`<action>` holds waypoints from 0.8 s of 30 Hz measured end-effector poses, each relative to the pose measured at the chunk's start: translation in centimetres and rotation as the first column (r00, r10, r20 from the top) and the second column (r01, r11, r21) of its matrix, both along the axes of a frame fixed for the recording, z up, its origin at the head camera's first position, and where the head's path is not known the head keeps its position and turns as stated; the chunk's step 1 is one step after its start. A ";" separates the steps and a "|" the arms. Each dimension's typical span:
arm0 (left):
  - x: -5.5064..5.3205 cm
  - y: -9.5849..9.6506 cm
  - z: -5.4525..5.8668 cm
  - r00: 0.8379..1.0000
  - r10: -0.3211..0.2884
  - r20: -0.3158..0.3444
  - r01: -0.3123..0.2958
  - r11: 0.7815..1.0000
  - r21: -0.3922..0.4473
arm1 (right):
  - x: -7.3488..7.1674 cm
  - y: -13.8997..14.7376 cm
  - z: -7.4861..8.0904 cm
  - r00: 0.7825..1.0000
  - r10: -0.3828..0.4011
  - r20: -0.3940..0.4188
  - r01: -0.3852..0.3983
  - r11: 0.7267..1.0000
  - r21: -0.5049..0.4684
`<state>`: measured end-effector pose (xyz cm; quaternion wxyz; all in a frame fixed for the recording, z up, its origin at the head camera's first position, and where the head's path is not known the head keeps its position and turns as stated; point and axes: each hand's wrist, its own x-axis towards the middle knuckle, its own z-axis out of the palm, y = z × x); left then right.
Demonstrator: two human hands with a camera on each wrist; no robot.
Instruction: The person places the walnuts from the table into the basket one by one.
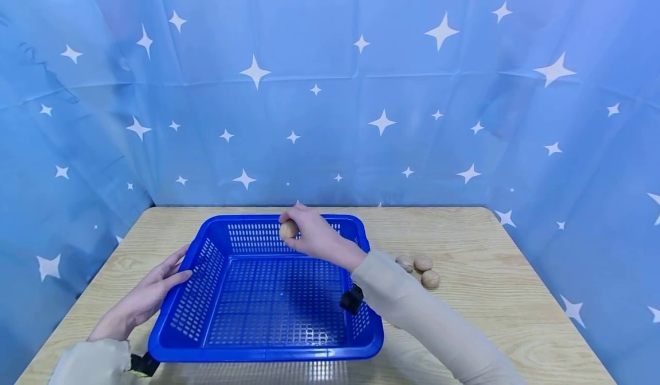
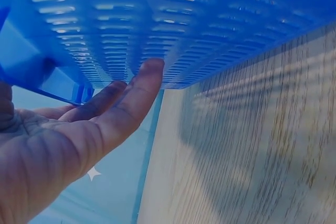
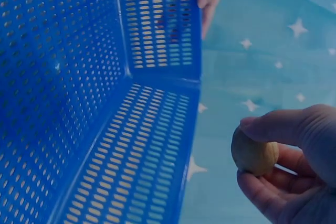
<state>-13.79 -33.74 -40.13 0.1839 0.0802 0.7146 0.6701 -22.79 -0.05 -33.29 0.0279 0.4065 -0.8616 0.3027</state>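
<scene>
A blue plastic basket (image 1: 265,353) with slotted walls stands on the wooden table. My left hand (image 1: 149,296) holds its left side, thumb over the rim and fingers along the outer wall. In the left wrist view the fingers (image 2: 126,98) lie against the slotted wall. Above the far part of the basket, my right hand (image 1: 319,233) pinches a walnut (image 1: 288,230) between thumb and fingertips. The right wrist view shows this walnut (image 3: 254,152) gripped beside the basket's rim. No contents show inside the basket.
Three more walnuts lie on the table right of the basket, the nearest walnut (image 1: 430,279) beyond my right forearm. The wooden table (image 1: 495,316) ends at a blue curtain (image 1: 330,116) with white stars, which hangs behind and on both sides.
</scene>
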 end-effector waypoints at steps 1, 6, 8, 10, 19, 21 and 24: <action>0.0 0.0 0.0 1.000 0.001 0.001 -0.001 1.000 0.000 | -0.1 -0.4 -0.1 1.000 0.010 -0.006 -0.010 1.000 0.009; 0.0 0.0 -0.1 1.000 0.000 -0.003 0.000 1.000 -0.005 | -0.5 -2.4 -0.6 0.999 0.028 0.015 -0.029 0.997 0.073; 0.0 0.0 -0.1 1.000 0.000 -0.006 0.000 1.000 -0.007 | -0.7 -3.1 -1.0 0.999 0.036 0.030 -0.039 0.995 0.097; 0.0 0.0 -0.1 1.000 0.000 -0.009 0.000 1.000 -0.009 | -0.8 -3.8 -1.4 0.998 0.046 0.045 -0.050 0.992 0.113; 0.0 0.1 -0.1 1.000 0.018 -0.001 -0.018 1.000 -0.015 | -1.4 -6.6 -3.2 0.982 0.055 0.181 -0.087 0.981 0.171; 0.0 0.1 0.0 1.000 0.023 0.002 -0.023 1.000 -0.016 | -1.4 -7.1 -3.7 0.975 0.054 0.217 -0.093 0.980 0.177; 0.0 0.2 0.0 0.999 0.031 0.008 -0.031 0.999 -0.022 | -1.4 -7.7 -4.7 0.967 0.046 0.250 -0.098 0.975 0.200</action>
